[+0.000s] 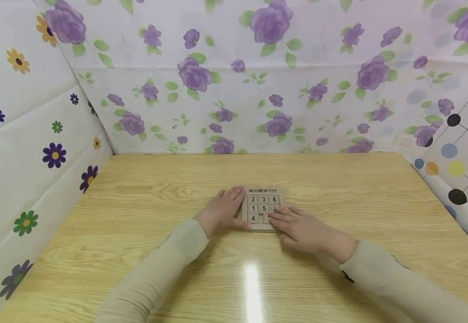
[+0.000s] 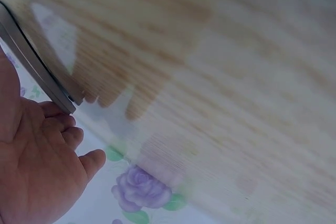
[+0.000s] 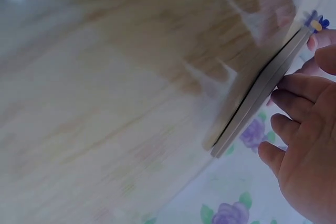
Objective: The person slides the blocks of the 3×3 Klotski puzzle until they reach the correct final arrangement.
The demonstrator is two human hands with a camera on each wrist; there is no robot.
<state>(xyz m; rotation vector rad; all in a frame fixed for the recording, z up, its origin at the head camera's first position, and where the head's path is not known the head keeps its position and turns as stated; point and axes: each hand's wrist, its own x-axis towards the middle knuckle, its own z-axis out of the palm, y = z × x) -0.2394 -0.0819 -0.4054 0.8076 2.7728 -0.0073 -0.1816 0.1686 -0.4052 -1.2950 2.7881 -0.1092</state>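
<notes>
A wooden number slide puzzle (image 1: 281,193) lies flat on the table. Its upper rows read 2, 3, 6 and 1, 5, with the tile after the 5 partly covered. In the bottom row a 4 tile (image 1: 253,218) sits at the left, then a gap and a partly hidden tile. My left hand (image 1: 222,211) rests along the puzzle's left side, thumb at the lower left corner. Outstretched fingers of my right hand (image 1: 304,229) touch the tiles at the lower right. From low down, the left wrist view shows the board's edge (image 2: 37,66) at the fingertips.
A glossy wood-grain table (image 1: 169,179) carries the puzzle, with a bright light reflection (image 1: 253,287) near the front. Behind it hangs a purple-flowered cloth (image 1: 234,107). Patterned sheets flank the table, daisies on the left (image 1: 28,112) and dots on the right (image 1: 460,148).
</notes>
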